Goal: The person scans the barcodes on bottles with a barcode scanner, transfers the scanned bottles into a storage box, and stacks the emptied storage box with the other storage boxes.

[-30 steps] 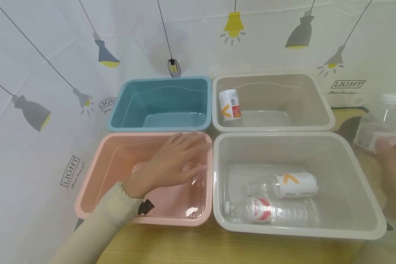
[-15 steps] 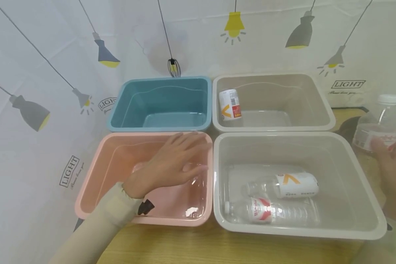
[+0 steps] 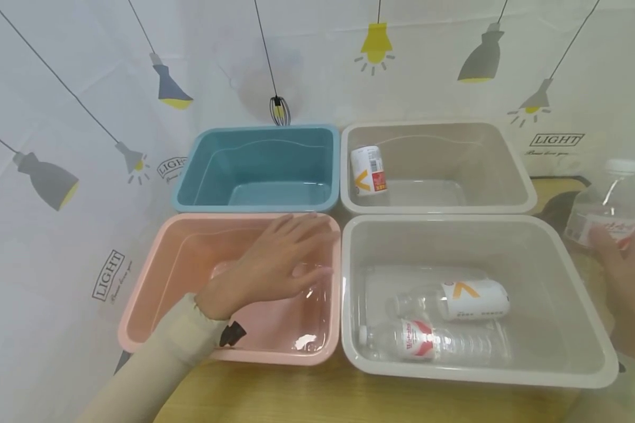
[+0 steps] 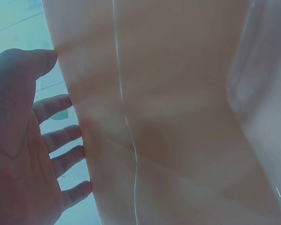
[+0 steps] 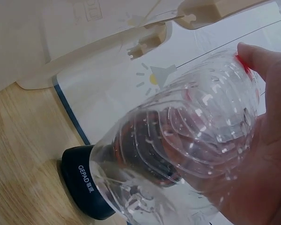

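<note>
In the head view my right hand [image 3: 627, 282] grips a clear plastic bottle [image 3: 603, 200] with a white cap and a red-and-white label, upright to the right of the front grey bin [image 3: 561, 252]. Its ribbed body [image 5: 196, 122] fills the middle of the right wrist view, with the thumb at the label. My left hand [image 3: 275, 258] lies with fingers extended over the pink bin [image 3: 153, 282] and holds nothing. Its fingertips are right at the bin's rim in the left wrist view. Inside the front grey bin lie a clear bottle with a red label [image 3: 418, 339] and another with a white label [image 3: 476, 298].
Behind stand a blue bin [image 3: 259, 158] and a beige bin [image 3: 434, 158] with a white can [image 3: 368, 170] leaning in its left corner. A black object marked GEPAD [image 5: 84, 183] stands on the wooden table [image 5: 18, 154]. A lamp-printed sheet [image 3: 317, 64] hangs behind.
The bottle in my right hand has shifted slightly left and turned, so more of its red label shows. My left hand has stayed in place over the pink bin.
</note>
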Demonstrator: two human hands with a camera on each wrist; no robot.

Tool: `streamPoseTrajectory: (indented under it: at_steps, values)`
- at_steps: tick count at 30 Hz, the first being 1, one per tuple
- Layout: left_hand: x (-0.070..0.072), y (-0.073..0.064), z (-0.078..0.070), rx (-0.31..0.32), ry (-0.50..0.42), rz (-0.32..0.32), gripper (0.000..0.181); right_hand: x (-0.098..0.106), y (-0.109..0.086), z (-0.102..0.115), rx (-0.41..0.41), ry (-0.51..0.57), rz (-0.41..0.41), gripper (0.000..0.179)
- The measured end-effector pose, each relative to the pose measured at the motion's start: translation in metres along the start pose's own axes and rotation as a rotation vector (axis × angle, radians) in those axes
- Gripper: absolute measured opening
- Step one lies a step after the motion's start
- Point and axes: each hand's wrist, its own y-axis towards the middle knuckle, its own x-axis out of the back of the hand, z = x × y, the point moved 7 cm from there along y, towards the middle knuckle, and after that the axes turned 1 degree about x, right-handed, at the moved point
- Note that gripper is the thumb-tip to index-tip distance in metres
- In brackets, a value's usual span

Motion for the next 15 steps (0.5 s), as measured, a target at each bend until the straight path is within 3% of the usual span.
streamPoseTrajectory:
  at_steps: [8,10,15]
  values:
    - [0.0,0.0,0.0,-0.016,0.008,-0.019,0.064,-0.002,0.004,0.004,0.08,0.066,0.0,0.04]
    - [0.0,0.0,0.0,-0.02,0.009,-0.025,0.063,-0.002,0.007,0.007,0.125,0.07,-0.04,0.038]
    - [0.0,0.0,0.0,-0.014,0.008,-0.02,0.064,-0.002,0.016,0.01,0.187,0.314,-0.092,0.03]
